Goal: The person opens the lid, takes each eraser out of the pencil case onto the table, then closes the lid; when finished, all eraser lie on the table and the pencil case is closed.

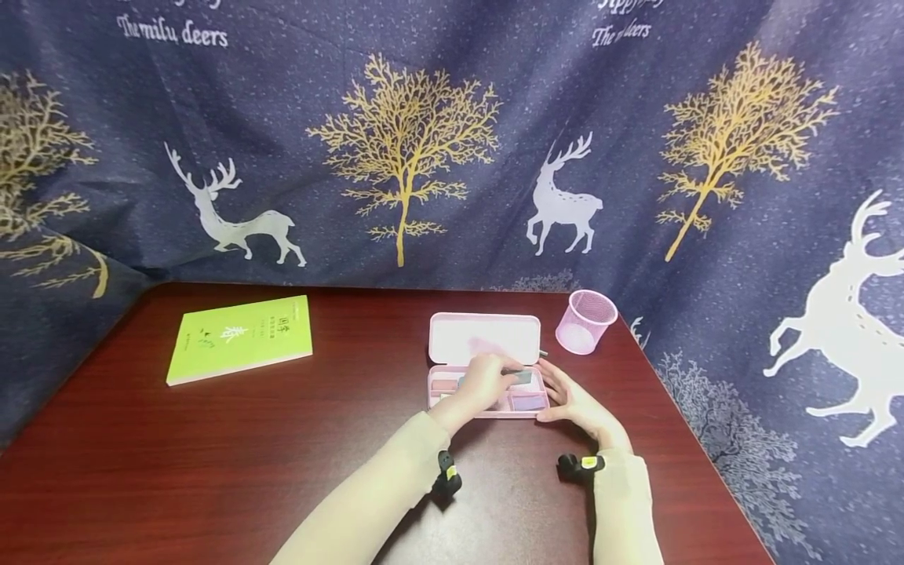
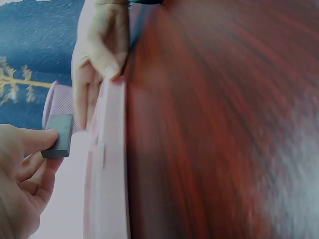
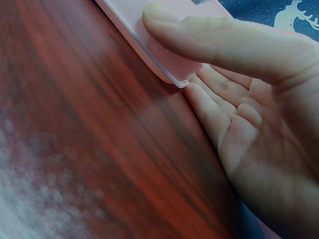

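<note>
A pink pencil case lies on the table, its white-lined lid raised toward the back. Over its compartments, my left hand pinches a small dark grey eraser-like block between thumb and fingers. My right hand holds the case's right end, thumb by the front corner and fingers along the side. A purple piece sits in the front right compartment, and a pinkish piece in the left part. The left hand hides the middle of the case.
Behind the case, at the right, stands a pink mesh pen holder. A green book lies at the back left of the dark red wooden table. A blue cloth with deer and trees hangs behind.
</note>
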Demonstrator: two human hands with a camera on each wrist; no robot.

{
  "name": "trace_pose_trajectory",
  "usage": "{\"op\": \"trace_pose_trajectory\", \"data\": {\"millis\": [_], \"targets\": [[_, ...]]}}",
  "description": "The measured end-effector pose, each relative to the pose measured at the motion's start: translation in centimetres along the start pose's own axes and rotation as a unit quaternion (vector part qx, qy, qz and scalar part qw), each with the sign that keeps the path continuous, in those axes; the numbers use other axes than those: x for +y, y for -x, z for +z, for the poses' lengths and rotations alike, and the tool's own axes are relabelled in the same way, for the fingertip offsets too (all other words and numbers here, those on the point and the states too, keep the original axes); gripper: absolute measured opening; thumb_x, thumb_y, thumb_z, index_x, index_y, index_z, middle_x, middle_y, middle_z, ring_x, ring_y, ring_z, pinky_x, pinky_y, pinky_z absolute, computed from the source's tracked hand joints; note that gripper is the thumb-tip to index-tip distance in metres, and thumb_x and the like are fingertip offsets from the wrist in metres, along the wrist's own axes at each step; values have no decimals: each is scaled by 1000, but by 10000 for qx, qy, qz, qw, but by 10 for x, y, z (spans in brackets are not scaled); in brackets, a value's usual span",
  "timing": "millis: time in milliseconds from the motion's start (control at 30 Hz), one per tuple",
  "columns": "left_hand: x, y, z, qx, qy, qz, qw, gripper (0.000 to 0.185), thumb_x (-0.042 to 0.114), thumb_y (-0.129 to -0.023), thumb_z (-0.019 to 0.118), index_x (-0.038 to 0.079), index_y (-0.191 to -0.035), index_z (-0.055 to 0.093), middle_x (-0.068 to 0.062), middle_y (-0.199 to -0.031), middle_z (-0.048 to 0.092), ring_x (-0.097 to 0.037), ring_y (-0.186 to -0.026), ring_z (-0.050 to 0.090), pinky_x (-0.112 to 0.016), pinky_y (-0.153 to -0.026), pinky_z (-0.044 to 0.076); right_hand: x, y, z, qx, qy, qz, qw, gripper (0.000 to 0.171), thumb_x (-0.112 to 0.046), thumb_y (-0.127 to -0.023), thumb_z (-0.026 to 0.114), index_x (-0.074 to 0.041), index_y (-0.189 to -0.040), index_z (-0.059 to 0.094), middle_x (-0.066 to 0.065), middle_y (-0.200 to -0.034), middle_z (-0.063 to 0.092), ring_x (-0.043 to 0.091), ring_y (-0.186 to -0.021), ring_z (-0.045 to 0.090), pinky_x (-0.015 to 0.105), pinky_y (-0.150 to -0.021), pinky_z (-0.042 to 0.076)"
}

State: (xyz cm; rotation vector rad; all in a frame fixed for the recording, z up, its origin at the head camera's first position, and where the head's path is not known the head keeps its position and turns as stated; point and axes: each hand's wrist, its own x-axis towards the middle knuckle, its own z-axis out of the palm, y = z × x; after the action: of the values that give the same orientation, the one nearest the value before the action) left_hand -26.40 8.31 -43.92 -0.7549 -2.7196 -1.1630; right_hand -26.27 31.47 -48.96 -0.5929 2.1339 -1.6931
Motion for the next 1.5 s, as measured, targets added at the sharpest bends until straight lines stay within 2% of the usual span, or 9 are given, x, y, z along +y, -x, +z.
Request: {"op": "trace_pose_trajectory", "data": {"millis": [400,567,733,900,1000,1200,1500], "targets": [[-38,19,-42,368,163,-26,9992,22,8,-85,70,5,-106,76,-11,-103,75,-22,-88,71,-33,-79,56,1,0,0,-18,-120,44,9999,104,2,-79,75,4,-154,4,31,-159,4,53,-144,6,9,-99,40],[-57,29,-61,587,140,-249,9979,21,8,-82,73,6,-102,77,-10,-100,76,-24,-93,71,-37,-86,56,0,0,0,-24,-109,45,9999,105,2,-78,75,4,-154,3,31,-159,3,54,-144,7,10,-99,40],[-75,38,-77,647,53,-420,9970,23,7,-81,72,7,-103,77,-9,-101,76,-27,-103,69,-41,-93,52,-2,0,1,-4,-170,113,9998,105,3,-78,75,3,-154,4,30,-160,3,52,-145,8,10,-99,41],[-89,47,-88,716,-15,-778,9944,20,6,-83,71,7,-102,77,-7,-100,76,-26,-103,69,-43,-92,52,-2,0,2,40,-205,177,9996,105,4,-77,75,2,-155,4,29,-161,3,50,-146,8,9,-99,40],[-96,52,-91,652,-83,-938,9934,17,5,-83,71,7,-100,76,-7,-98,76,-25,-100,69,-42,-89,53,-3,0,2,54,-147,178,9997,105,4,-77,75,3,-155,5,29,-161,4,51,-145,9,9,-99,39],[-101,60,-95,392,-138,-927,9948,17,4,-83,70,4,-99,76,-9,-95,76,-26,-94,70,-42,-86,54,-3,0,1,53,-183,154,9997,105,2,-77,76,3,-155,5,28,-161,4,49,-146,9,8,-99,39],[-108,63,-98,-40,-67,-1033,9946,16,3,-82,70,3,-97,76,-9,-95,75,-24,-92,69,-38,-84,54,-2,-1,2,35,-241,107,9996,105,2,-78,76,3,-155,5,29,-161,4,51,-145,9,8,-98,40]]}}
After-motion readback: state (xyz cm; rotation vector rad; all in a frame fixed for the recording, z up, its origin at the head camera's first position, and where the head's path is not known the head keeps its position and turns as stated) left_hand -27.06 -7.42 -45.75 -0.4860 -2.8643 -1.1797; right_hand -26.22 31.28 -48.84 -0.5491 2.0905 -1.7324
